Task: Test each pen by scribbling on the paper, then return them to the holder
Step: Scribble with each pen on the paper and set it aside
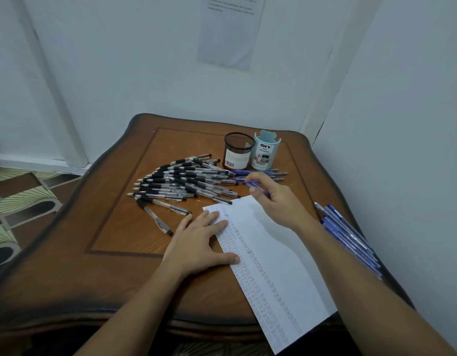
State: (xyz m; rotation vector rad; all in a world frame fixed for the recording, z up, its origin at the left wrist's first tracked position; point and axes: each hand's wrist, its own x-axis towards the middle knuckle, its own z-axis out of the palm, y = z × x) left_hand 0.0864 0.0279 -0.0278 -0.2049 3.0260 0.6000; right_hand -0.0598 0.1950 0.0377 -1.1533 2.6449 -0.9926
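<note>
Table (68, 265) — two holders (238, 151) (266, 150), one paper (281, 253) (left hand (199, 242) flat; right hand (276, 199) pinches pen (250, 185)).

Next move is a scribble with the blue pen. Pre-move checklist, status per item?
1. Pen gripped: ok. The right hand pinches a blue pen.
2. Paper steadied: ok. The left hand lies flat on the left edge of the paper.
3. Room to scribble: ok. The sheet's right part is blank beside the columns of scribbles.
4. Pen tip out and aimed at the sheet: cannot tell. The fingers hide part of the pen.
5. Holders ready for the return: ok. The mesh holder and the light blue holder stand upright, and no pens stick out of them.
</note>
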